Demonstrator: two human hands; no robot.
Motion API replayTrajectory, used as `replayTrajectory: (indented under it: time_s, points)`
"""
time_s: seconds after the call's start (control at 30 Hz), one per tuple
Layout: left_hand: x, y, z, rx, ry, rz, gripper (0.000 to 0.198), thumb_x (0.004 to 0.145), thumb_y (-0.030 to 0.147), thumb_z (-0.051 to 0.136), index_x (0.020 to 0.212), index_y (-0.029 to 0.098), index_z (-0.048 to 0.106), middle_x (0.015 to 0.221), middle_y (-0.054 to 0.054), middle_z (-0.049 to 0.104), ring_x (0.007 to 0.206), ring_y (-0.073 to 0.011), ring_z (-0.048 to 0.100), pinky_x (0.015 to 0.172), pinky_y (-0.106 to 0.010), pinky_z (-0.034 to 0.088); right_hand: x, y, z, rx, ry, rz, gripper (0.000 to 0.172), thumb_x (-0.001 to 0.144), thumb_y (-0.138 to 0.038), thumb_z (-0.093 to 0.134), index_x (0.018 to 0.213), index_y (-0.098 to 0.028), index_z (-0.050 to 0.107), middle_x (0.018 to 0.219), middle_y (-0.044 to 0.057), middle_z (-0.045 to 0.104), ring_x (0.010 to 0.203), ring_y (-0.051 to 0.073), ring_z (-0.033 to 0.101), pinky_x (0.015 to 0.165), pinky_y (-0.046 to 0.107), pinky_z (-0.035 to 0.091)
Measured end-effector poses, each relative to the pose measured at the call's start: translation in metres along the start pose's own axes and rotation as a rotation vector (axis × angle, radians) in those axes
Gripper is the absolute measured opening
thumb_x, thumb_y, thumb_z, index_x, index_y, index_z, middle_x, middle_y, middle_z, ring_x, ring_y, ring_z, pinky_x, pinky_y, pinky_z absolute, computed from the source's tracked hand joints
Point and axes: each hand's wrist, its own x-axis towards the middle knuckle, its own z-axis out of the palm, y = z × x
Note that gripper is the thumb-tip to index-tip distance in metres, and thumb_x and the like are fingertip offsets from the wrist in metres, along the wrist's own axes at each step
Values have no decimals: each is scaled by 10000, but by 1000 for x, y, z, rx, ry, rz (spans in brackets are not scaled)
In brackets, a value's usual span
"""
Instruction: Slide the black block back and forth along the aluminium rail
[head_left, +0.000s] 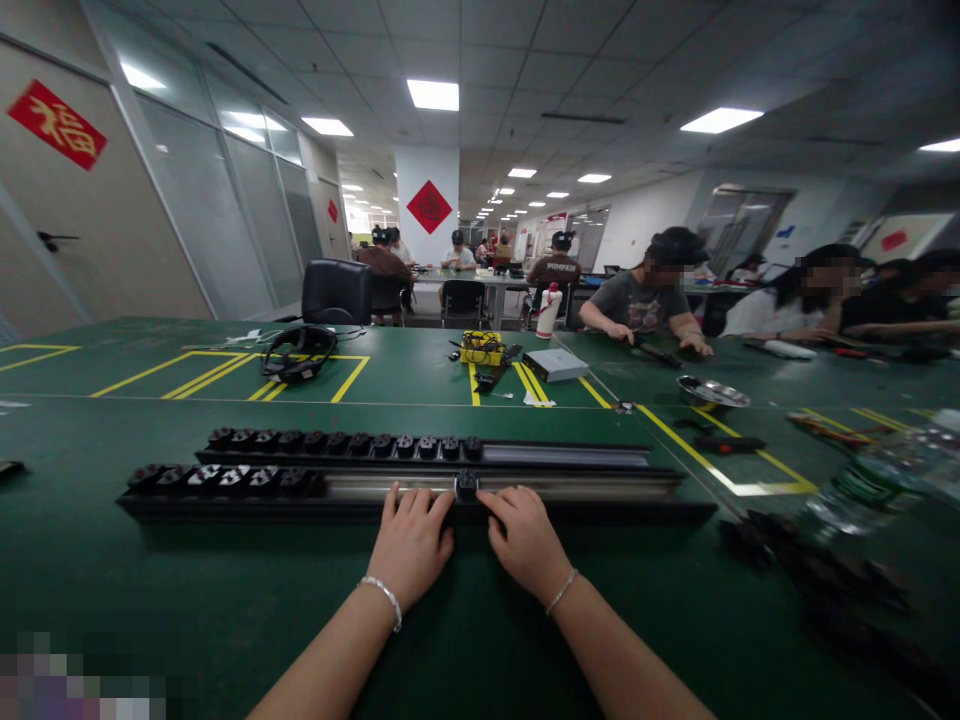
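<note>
Across the table in front of me lies a long black power track (600, 512) with a pale metallic channel. Several black socket modules sit together at its left end. One lone black socket module (466, 486) sits near the middle of the channel. My left hand (411, 545) is at its left side, fingers bent over the track and index fingertip against the module. My right hand (529, 545) meets its right side with the index fingertip, the other fingers curled. Between them the fingers pinch the module. Its underside is hidden.
Behind lies a second black track (562, 456) with a row of socket modules. Loose black parts (825, 570) and a plastic bottle (862, 485) are at right. Farther back are a headset (298, 352), yellow box (481, 347), white box (555, 365), metal bowl (712, 393) and a co-worker (645, 300).
</note>
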Motion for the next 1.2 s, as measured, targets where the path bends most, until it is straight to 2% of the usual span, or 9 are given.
replayTrajectory:
  time_s: [1.2]
  points:
    - [0, 1, 0, -7, -20, -7, 397, 767, 255, 458, 1162, 290, 478, 985, -31, 559, 991, -199, 487, 1042, -482, 134, 0, 0, -1, 50, 8, -1, 343, 744, -102, 450, 1052, -197, 568, 905, 64, 608, 871, 178, 528, 907, 393, 344]
